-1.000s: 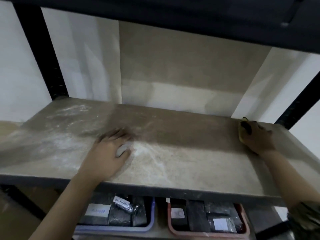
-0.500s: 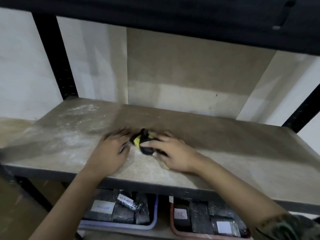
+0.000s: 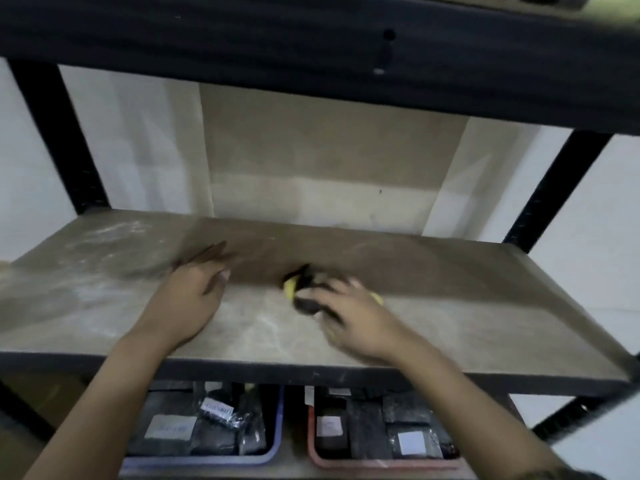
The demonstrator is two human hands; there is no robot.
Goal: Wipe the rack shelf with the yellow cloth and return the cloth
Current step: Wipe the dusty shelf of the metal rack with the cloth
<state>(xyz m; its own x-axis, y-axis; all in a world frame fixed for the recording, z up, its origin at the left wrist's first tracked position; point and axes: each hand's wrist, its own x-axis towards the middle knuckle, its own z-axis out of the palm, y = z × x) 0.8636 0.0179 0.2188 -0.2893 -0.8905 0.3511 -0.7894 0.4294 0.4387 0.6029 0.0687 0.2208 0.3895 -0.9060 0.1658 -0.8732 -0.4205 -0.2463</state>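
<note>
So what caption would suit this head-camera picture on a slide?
Right hand wipes the dusty rack shelf with a yellow cloth; left hand rests flat.

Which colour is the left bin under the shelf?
Blue, the left bin; seen in the head view.

Right hand (image 3: 356, 322) grips crumpled yellow-and-black cloth (image 3: 300, 289) mid dusty grey-brown rack shelf (image 3: 467, 306), nearer its front edge. Left hand (image 3: 188, 299) flat, fingers (image 3: 207, 254) straight, left of cloth, apart. Blue plastic bin (image 3: 273, 448) and red plastic bin (image 3: 313, 452) below.
</note>
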